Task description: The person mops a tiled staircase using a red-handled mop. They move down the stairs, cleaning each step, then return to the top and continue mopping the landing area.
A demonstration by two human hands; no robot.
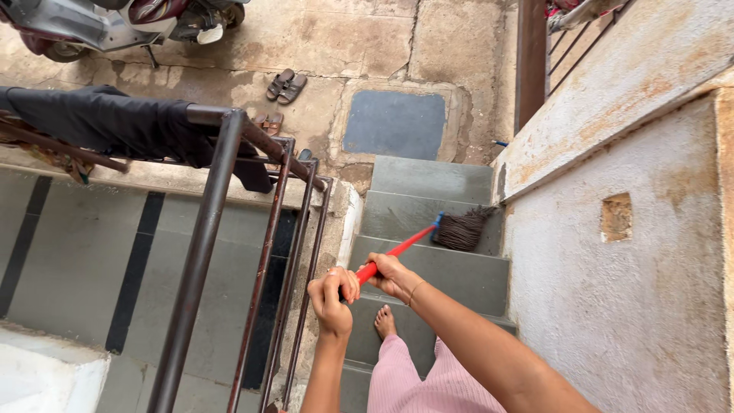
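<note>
Head camera, looking steeply down a flight of grey stone stairs (428,268), shows a person standing on an upper step in pale pink trousers, one bare foot (384,321) planted on the tread below the hands. Both hands are clenched around the red straight handle of a mop (394,252): the left hand (332,294) wraps the near end of the handle with the thumb over the top, and the right hand (391,275), a thin bangle at its wrist, grips just ahead of it, so the two fists nearly touch. From there the handle runs down and away to a blue collar and a dark stringy mop head (462,229), which rests on a step lower down, close against the rough plastered wall (612,252) on the right. To the left stands a brown metal stair railing (206,237) with dark cloth (115,122) draped over its top rail, and beyond the bottom step lie a grey doormat (394,124), pairs of brown sandals (286,86) and part of a parked scooter (115,23). As a judgement, the step in hand is wiping that lower tread near its wall end; the next move calls for drawing the head sideways across the step toward the railing, keeping both fists firm and the footing steady on the narrow stairs.
</note>
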